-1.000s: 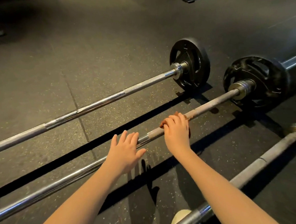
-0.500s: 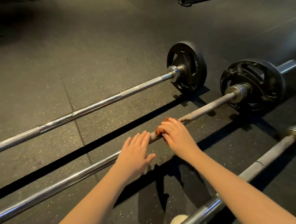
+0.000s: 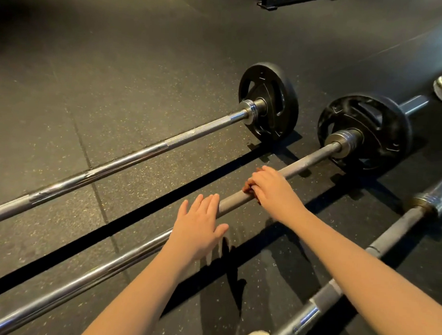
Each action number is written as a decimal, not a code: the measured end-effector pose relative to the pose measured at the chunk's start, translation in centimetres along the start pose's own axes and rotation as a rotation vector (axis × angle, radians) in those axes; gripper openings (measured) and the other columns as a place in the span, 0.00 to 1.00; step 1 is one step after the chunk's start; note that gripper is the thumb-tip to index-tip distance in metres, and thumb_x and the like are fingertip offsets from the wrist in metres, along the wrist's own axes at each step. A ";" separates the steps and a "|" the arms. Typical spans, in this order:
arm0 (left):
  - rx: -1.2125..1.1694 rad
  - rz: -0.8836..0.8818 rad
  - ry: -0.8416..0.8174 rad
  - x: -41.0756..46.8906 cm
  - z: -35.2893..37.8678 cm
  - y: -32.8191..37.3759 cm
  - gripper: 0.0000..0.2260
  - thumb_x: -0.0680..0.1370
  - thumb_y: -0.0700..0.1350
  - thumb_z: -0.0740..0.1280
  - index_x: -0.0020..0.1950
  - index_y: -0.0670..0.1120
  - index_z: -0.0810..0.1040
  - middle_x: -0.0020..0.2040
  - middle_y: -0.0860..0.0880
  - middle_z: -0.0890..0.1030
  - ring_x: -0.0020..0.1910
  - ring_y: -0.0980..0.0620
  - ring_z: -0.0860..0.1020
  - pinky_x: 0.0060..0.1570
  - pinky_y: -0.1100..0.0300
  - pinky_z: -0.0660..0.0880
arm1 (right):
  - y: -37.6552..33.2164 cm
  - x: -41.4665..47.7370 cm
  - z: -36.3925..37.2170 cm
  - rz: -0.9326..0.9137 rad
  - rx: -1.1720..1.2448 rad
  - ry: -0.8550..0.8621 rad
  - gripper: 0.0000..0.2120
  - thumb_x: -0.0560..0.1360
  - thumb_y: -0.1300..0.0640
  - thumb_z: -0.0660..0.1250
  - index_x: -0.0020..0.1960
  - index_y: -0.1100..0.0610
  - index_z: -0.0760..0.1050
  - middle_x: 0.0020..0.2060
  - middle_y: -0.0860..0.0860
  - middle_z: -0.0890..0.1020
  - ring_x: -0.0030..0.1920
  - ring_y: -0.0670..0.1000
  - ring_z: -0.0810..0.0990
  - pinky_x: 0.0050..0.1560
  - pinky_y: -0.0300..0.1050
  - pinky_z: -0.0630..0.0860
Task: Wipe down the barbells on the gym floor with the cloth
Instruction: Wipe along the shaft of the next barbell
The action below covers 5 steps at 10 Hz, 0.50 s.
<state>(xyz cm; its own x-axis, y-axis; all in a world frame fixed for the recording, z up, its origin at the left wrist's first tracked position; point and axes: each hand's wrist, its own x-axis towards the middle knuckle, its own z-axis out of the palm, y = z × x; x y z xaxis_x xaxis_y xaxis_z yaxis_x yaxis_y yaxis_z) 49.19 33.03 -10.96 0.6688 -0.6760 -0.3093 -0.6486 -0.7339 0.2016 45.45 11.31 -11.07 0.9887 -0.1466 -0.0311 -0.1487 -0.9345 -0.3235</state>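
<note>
Curling my right hand [image 3: 272, 190] round the cloth [image 3: 248, 188] on the middle barbell [image 3: 310, 159]; left hand [image 3: 199, 225] lies spread at 7 o'clock; I judge far barbell [image 3: 138, 152] and near barbell [image 3: 390, 240] not yet wiped.

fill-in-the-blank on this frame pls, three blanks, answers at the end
1. The right hand grips a brown cloth against a bar, the ___ one of three lying side by side.
2. The left hand, fingers straight, holds ___.
3. The far barbell carries a plate coloured ___.

Missing words: middle; nothing; black.
</note>
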 end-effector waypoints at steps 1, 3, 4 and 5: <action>0.019 -0.008 0.033 0.1 0.5 0.3 0.31 0.82 0.60 0.50 0.79 0.47 0.43 0.79 0.50 0.49 0.78 0.48 0.45 0.75 0.44 0.44 | -0.4 0.6 0.6 0.248 -0.024 0.198 0.09 0.80 0.58 0.62 0.53 0.56 0.80 0.52 0.53 0.81 0.63 0.56 0.72 0.70 0.54 0.65; 0.016 -0.019 0.010 0.1 0.5 0.4 0.32 0.81 0.61 0.50 0.79 0.47 0.42 0.80 0.50 0.47 0.78 0.47 0.45 0.75 0.42 0.44 | -1.2 -1.6 0.3 -0.042 0.148 0.025 0.12 0.81 0.59 0.59 0.60 0.57 0.78 0.60 0.52 0.78 0.70 0.52 0.66 0.73 0.51 0.60; 0.013 -0.012 0.013 -0.1 0.4 0.4 0.32 0.81 0.61 0.49 0.79 0.47 0.42 0.80 0.50 0.47 0.78 0.47 0.44 0.75 0.42 0.44 | 1.6 0.4 -1.7 -0.069 -0.018 -0.132 0.12 0.82 0.57 0.58 0.58 0.52 0.79 0.54 0.50 0.79 0.61 0.51 0.72 0.65 0.47 0.67; 0.016 -0.021 0.006 0.0 0.4 0.3 0.32 0.82 0.61 0.49 0.79 0.47 0.42 0.80 0.50 0.47 0.78 0.47 0.44 0.75 0.42 0.44 | 0.7 0.8 -0.4 0.093 -0.096 0.080 0.10 0.80 0.59 0.62 0.56 0.54 0.80 0.54 0.51 0.80 0.62 0.55 0.72 0.69 0.51 0.64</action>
<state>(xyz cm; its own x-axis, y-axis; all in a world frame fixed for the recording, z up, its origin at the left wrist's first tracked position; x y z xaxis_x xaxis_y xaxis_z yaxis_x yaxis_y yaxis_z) 48.84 32.89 -11.25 0.6844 -0.6609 -0.3079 -0.6400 -0.7469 0.1804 46.11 10.42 -10.98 0.9666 -0.2554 0.0199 -0.2442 -0.9420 -0.2302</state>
